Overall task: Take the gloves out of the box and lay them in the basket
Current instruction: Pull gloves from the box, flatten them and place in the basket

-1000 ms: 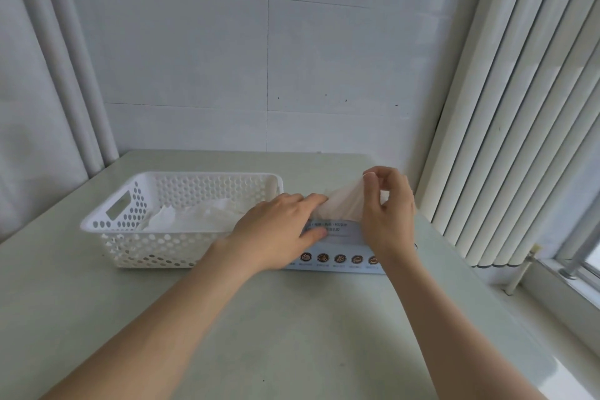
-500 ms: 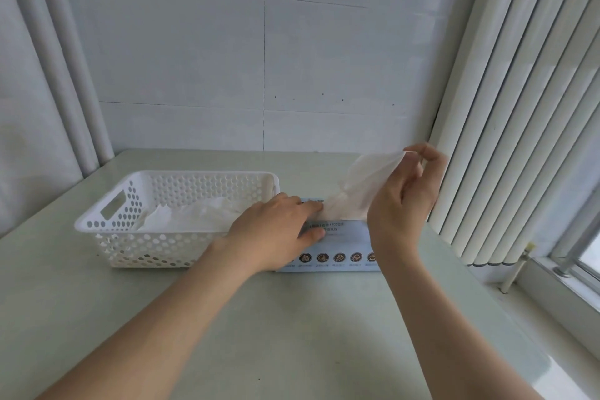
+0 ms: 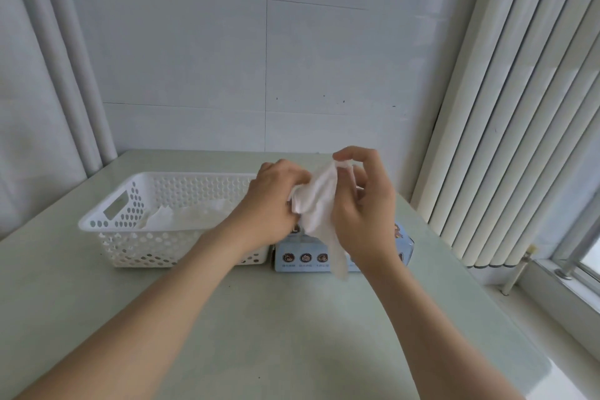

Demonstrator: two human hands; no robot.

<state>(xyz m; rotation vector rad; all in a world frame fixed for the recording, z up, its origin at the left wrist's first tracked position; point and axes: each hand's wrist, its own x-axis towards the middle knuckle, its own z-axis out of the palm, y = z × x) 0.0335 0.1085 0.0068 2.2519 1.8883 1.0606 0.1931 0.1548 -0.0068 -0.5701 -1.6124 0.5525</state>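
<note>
A thin white glove [image 3: 319, 204] hangs in the air above the light blue glove box [image 3: 302, 256], free of it. My right hand [image 3: 360, 211] pinches its top end between thumb and fingers. My left hand [image 3: 272, 201] grips the glove's bunched left side. The glove's loose end dangles down in front of the box. A white perforated plastic basket [image 3: 123, 224] stands directly left of the box, with white gloves [image 3: 191, 217] lying inside it. My hands hide most of the box top.
Everything sits on a pale green table [image 3: 292, 334] in a corner. A white wall is behind, curtain folds at the left, vertical blinds [image 3: 506, 107] and a window sill at the right past the table's edge.
The glove has come fully out of the box. My left hand lifted off the box top and took hold of the glove, while my right hand moved back left and down with it.
</note>
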